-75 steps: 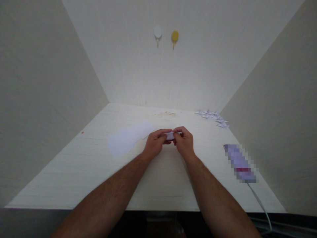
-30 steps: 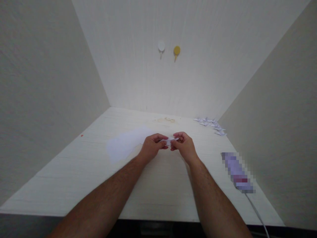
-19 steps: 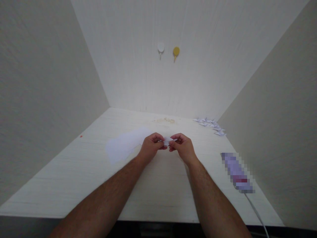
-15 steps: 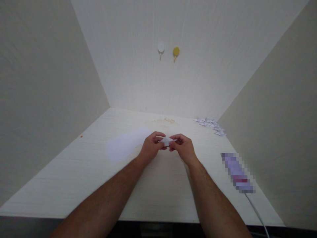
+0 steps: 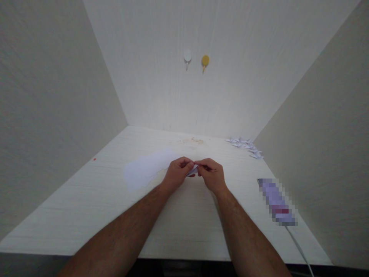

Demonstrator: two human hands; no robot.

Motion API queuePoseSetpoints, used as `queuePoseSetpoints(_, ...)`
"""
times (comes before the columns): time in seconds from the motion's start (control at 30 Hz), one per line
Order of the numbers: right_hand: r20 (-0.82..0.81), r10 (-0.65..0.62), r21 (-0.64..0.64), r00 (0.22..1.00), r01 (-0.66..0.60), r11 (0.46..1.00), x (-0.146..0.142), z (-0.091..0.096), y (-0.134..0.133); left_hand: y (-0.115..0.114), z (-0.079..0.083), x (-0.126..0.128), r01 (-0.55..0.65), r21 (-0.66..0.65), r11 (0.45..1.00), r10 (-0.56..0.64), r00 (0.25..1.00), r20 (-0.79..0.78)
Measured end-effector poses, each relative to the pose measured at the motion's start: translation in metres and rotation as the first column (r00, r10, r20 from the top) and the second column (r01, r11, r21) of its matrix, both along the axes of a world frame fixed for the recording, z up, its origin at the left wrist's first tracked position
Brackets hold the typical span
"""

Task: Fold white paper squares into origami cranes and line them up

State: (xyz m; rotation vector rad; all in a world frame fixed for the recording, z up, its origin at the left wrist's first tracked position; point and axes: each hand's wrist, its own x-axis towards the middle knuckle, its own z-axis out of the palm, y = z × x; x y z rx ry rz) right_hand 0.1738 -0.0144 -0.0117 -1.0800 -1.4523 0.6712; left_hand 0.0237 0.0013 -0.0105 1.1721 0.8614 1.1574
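Observation:
A small piece of folded white paper [image 5: 192, 171] is pinched between my two hands above the middle of the tabletop. My left hand [image 5: 178, 171] closes on its left side, thumb on top. On the other side my right hand [image 5: 211, 173] grips it with thumb and fingertips. Much of the paper is covered by the fingers, so its full shape does not show. Flat white paper sheets [image 5: 144, 167] lie on the table just left of my left hand. Several small folded paper pieces [image 5: 245, 144] are gathered at the back right corner.
A blurred-out purple flat object [image 5: 275, 200] lies on the right, with a white cable [image 5: 298, 246] running over the table's front edge. White [image 5: 187, 56] and yellow [image 5: 205, 60] hooks are on the back wall. Panels flank the white table [image 5: 184, 231] on both sides.
The folded paper has turned from lying level between the hands to a slanted position, and less of it shows. Both hands have come closer together, fingertips now nearly meeting.

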Motion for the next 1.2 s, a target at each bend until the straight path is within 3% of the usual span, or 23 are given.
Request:
queuePoseSetpoints(0.33, 0.000, -0.022, -0.008, 1.000, 0.022, 1.000, -0.001, 0.000, -0.002, 0.000, 0.000, 0.000, 0.033, 0.019, 0.999, -0.032, 0.999, -0.028)
queuePoseSetpoints(0.57, -0.173, 0.017, -0.241, 0.985, -0.059, 0.969, -0.005, 0.006, 0.000, 0.000, -0.001, -0.001, -0.027, 0.014, 1.000, 0.028, 0.999, -0.045)
queuePoseSetpoints(0.83, -0.197, -0.057, -0.307, 0.979, -0.006, 0.952, -0.007, 0.009, -0.001, -0.002, -0.004, 0.001, -0.027, 0.106, 0.994, 0.045, 0.984, -0.170)
queuePoseSetpoints(1.2, -0.341, -0.037, -0.372, 0.939, -0.099, 0.923, -0.007, 0.008, 0.003, -0.005, -0.003, -0.002, -0.067, 0.324, 0.944, 0.194, 0.905, -0.378)
